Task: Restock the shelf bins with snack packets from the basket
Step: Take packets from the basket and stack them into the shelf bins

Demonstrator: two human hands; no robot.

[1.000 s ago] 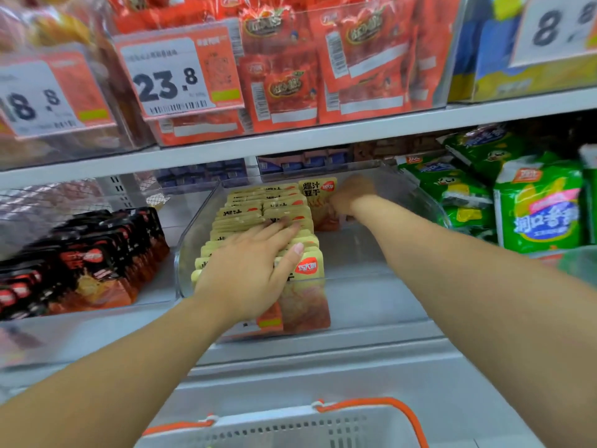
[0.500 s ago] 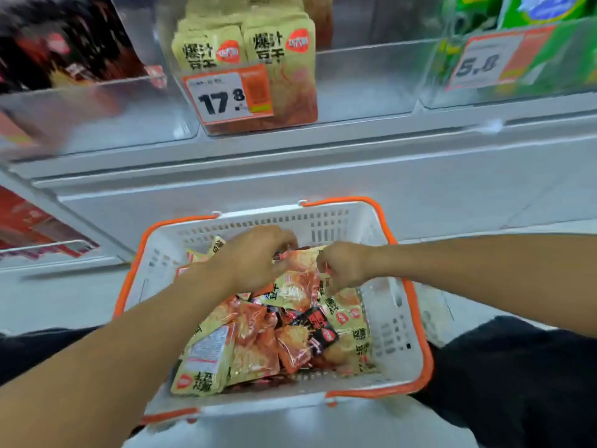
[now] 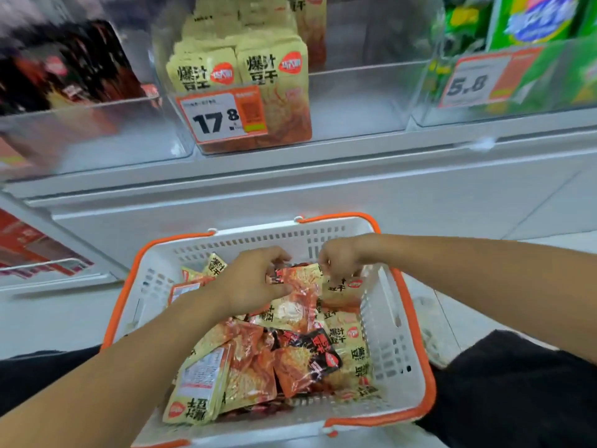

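Both my hands are down in the white slotted plastic basket with orange rim [image 3: 407, 321], at its far end. My left hand [image 3: 255, 282] curls its fingers and thumb onto an orange-and-cream foil snack packet [image 3: 297, 286] atop the heap; my right hand [image 3: 339, 260] pinches a cream packet [image 3: 342, 291] just beside it (exact grip blurred). Target: the clear plastic shelf bin tagged 17.8 [image 3: 355, 101], straight ahead and above, its right half open. Right hand looks nearer that gap.

Black packets [image 3: 68, 66] in the left bin are motion-blurred; green packets [image 3: 533, 21] are cut off above.
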